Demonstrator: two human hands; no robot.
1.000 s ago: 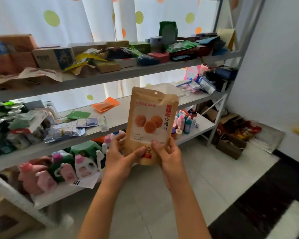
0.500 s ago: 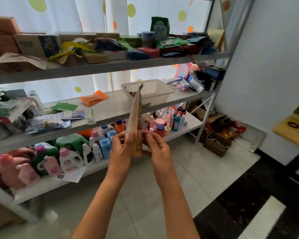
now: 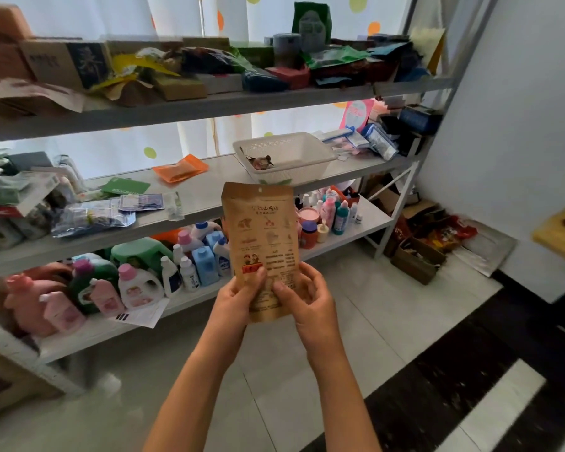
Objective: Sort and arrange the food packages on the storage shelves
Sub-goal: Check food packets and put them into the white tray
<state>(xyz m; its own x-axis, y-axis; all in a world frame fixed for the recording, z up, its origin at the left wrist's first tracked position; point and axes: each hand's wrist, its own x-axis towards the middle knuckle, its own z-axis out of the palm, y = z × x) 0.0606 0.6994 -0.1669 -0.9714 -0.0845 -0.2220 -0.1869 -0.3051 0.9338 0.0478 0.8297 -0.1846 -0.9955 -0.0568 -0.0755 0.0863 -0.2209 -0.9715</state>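
Item: brown kraft snack pouch [image 3: 261, 243], upright, printed back facing the camera, apparently for label reading. Left hand [image 3: 238, 296] and right hand [image 3: 310, 296] pinch its lower edge, near the middle shelf [image 3: 206, 194], below white basket [image 3: 287, 156].

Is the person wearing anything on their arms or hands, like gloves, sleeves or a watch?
No. The left hand and the right hand are both bare, with no gloves. No rings, watch or bracelet show on the fingers or wrists. Both forearms are bare too, all the way down to the bottom edge of the picture, so no sleeves can be seen. The fingernails look short and plain.
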